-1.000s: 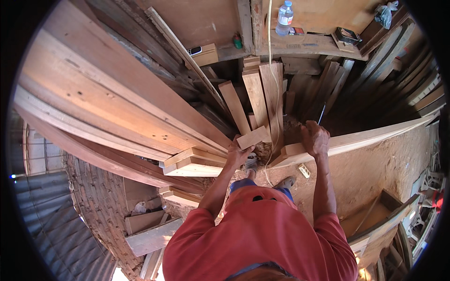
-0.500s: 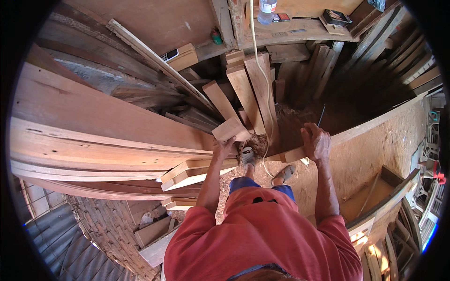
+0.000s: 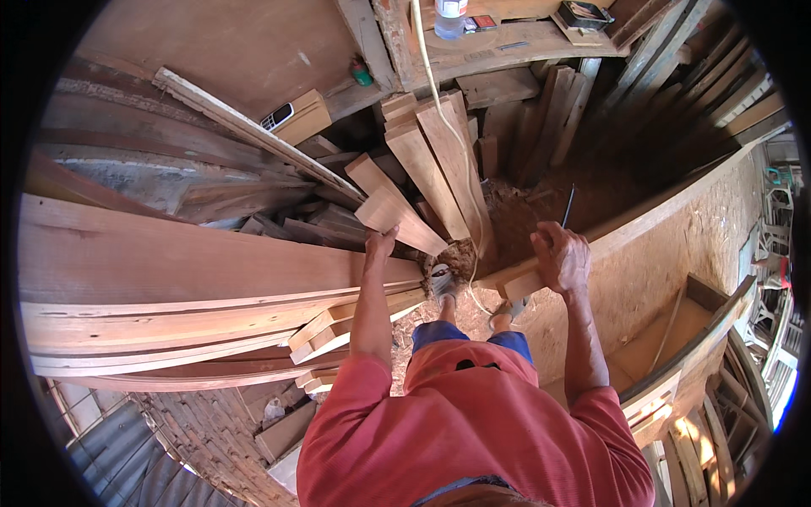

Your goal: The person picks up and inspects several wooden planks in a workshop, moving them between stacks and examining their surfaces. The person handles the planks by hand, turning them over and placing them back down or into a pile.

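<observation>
My left hand (image 3: 382, 242) is closed on the near edge of a short wooden board (image 3: 399, 221). The board is pale and planed, and it slants down to the right toward the sawdust by my feet. My right hand (image 3: 563, 258) has its fingers curled, and a thin dark rod (image 3: 569, 204) sticks up from it; its exact kind I cannot make out. Just below that hand lies a squared piece of wood (image 3: 517, 282), partly covered by it. Upright wooden pieces (image 3: 429, 182) lean together beyond the board.
Long stacked planks (image 3: 169, 262) reach in from the left. A pale cable (image 3: 432, 80) hangs down to the floor. On the far ledge stand a plastic bottle (image 3: 450, 21) and a black tray (image 3: 585, 15). A phone (image 3: 277, 116) rests on a wood block. A large panel (image 3: 667, 245) borders the right.
The board in my left hand has tilted, so more of its long face shows. My left hand has shifted left and slightly up. The surroundings have slid left in view.
</observation>
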Demonstrator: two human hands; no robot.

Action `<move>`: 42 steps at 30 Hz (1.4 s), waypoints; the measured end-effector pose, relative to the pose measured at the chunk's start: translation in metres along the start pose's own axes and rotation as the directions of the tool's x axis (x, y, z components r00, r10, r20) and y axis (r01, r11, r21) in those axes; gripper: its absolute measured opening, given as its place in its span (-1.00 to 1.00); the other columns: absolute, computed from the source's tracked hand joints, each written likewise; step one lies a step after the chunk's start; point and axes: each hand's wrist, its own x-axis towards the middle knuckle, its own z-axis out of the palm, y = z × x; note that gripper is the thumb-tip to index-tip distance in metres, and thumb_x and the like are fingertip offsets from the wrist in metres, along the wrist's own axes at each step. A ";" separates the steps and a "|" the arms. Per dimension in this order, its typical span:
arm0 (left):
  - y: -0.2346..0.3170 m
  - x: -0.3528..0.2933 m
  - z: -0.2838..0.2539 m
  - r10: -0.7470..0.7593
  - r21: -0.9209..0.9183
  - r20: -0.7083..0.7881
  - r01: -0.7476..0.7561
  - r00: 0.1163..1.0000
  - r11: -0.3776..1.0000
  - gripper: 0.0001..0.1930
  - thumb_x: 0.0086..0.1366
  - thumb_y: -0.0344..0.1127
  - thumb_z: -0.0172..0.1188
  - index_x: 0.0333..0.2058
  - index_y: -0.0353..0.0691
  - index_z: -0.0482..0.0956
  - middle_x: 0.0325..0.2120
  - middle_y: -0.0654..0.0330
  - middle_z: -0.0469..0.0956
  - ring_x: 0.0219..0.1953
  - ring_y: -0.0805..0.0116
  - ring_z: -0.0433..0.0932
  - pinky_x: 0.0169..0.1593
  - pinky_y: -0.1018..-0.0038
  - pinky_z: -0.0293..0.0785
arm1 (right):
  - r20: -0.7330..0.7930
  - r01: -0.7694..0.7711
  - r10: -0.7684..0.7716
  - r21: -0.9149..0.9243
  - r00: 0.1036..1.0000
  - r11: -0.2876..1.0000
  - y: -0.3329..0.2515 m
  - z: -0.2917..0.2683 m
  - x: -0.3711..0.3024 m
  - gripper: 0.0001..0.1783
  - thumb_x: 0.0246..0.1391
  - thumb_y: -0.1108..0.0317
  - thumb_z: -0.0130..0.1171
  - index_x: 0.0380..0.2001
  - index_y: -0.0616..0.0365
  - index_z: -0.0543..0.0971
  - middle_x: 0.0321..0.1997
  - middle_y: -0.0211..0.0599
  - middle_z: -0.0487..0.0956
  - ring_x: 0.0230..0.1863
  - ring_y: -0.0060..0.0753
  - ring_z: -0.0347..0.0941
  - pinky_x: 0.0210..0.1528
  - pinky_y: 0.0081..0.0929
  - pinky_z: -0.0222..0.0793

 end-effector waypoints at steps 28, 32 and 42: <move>0.114 0.073 0.017 0.530 0.415 -0.152 -0.433 0.834 0.800 -0.16 0.32 -0.05 0.39 0.44 -0.27 0.23 0.41 -0.23 0.27 0.48 -0.21 0.20 0.52 0.02 0.09 | 0.050 -0.055 0.055 0.001 0.997 0.998 -0.003 -0.005 0.003 -0.68 0.18 0.16 0.31 -0.09 0.11 0.70 -0.27 -0.22 0.76 -0.18 -0.05 0.67 0.00 -0.11 0.46; 0.186 0.086 0.035 0.778 0.409 0.035 -0.719 0.627 0.561 -0.15 0.32 -0.08 0.38 0.44 -0.28 0.20 0.41 -0.21 0.26 0.50 -0.21 0.13 0.54 -0.09 -0.04 | 0.049 -0.063 0.062 0.012 0.997 0.998 -0.004 -0.006 0.003 -0.67 0.18 0.15 0.31 -0.08 0.11 0.70 -0.26 -0.22 0.76 -0.17 -0.05 0.68 0.00 -0.12 0.47; 0.291 0.110 0.080 0.418 0.725 0.451 -0.597 0.789 0.344 -0.03 0.32 -0.04 0.38 0.53 -0.27 0.05 0.54 -0.22 0.03 0.58 -0.15 -0.01 0.61 0.07 -0.10 | 0.007 -0.043 0.043 0.023 0.999 0.999 0.005 0.000 0.001 -0.67 0.17 0.15 0.35 -0.08 0.10 0.70 -0.27 -0.28 0.77 -0.20 -0.10 0.67 0.02 -0.12 0.48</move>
